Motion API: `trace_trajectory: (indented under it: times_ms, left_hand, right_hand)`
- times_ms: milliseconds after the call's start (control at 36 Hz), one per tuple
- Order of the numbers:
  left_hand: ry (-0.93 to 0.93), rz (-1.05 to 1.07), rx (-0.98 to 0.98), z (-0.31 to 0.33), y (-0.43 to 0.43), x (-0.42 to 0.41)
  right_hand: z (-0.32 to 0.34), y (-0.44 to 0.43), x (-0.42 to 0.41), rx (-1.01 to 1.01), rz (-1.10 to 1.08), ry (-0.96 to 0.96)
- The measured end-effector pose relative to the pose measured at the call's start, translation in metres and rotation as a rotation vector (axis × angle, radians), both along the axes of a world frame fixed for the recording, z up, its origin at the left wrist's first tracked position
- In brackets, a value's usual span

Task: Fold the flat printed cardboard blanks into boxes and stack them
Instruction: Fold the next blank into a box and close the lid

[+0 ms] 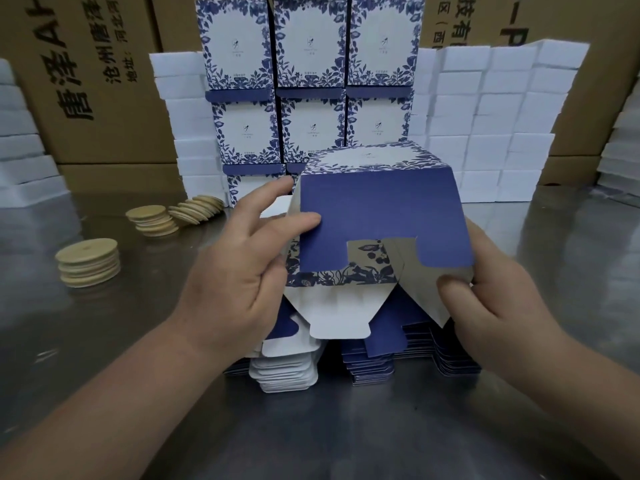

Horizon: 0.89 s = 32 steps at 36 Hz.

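- Box blank (377,216), half folded, held up above the pile of flat blanks (374,362) on the steel table (311,438).
- Left hand (239,271) pinches its left edge, thumb on the blue flap.
- Right hand (502,299) pinches the lower right flap.
- Wooden discs (88,266) further left.
- Folded boxes (311,64) stacked at the back.

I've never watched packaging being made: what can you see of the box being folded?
The box is thin printed cardboard, half folded, held tilted above the blanks. Outside it is white with a blue leaf border; a dark blue notched flap faces the camera, and white flaps hang open below. The left hand pinches its left side, thumb on the blue flap; the right hand pinches a lower right flap.
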<state>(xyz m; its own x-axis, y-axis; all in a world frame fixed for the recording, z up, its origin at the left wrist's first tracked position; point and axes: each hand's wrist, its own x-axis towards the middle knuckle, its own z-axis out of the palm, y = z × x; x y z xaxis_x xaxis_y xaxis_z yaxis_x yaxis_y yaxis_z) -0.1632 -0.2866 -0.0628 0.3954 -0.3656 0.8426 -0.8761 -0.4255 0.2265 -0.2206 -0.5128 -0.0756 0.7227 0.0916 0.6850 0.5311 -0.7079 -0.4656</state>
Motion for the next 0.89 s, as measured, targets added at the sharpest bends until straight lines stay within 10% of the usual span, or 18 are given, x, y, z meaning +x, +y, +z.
trace_trajectory:
  times_ms: [889]
  left_hand:
    - [0.037, 0.108, -0.042, -0.0017, 0.0002, 0.0012]
  right_hand:
    - [-0.0011, -0.0005, -0.0007, -0.080, -0.075, -0.154]
